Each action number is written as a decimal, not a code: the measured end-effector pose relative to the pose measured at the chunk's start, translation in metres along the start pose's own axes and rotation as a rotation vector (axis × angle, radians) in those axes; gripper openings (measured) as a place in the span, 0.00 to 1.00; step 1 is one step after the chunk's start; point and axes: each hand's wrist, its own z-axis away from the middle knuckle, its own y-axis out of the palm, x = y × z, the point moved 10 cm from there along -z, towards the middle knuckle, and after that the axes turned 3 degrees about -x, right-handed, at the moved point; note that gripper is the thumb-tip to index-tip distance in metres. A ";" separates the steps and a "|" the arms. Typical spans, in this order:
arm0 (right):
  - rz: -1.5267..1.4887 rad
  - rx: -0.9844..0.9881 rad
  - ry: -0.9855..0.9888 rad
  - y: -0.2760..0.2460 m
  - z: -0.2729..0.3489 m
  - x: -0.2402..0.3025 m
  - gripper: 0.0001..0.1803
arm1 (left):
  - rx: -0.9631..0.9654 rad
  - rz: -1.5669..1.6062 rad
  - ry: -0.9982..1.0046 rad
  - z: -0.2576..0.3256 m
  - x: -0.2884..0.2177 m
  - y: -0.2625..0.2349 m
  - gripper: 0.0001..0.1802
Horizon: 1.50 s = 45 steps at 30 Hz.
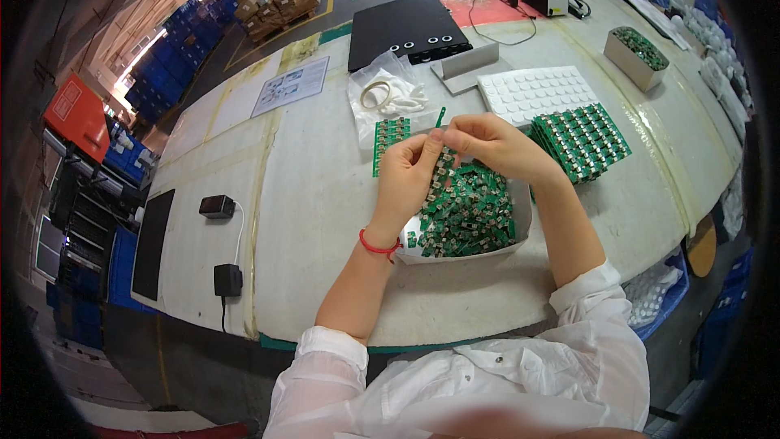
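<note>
My left hand (410,175) and my right hand (496,145) meet above a white box (526,223), fingers pinched together. Between them is a narrow green circuit board strip (441,164), its upper end poking up past the fingertips and its lower part hanging over the box. The fingers hide part of the strip. Many small green circuit boards (467,215) fill the box loosely. To its right lies a stack of green circuit board panels (581,142) with rows of metal parts. Another green panel (390,140) lies left of my left hand.
Behind my hands are a plastic bag with tape rings (386,97), a grey metal bracket (470,69), a white dimpled tray (536,91) and a black flat case (406,28). A second box of boards (638,58) stands far right. A black adapter (227,280) with cable lies left.
</note>
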 end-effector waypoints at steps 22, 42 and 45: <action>-0.250 -0.044 0.043 0.011 -0.004 -0.003 0.15 | -0.068 -0.224 0.058 0.001 -0.005 -0.018 0.22; -0.748 -0.029 0.214 0.018 -0.003 -0.027 0.16 | 0.169 0.540 -0.318 0.012 0.010 0.008 0.18; -0.645 -0.075 0.272 0.023 -0.002 -0.021 0.16 | -0.029 0.262 -0.212 0.006 0.014 -0.006 0.19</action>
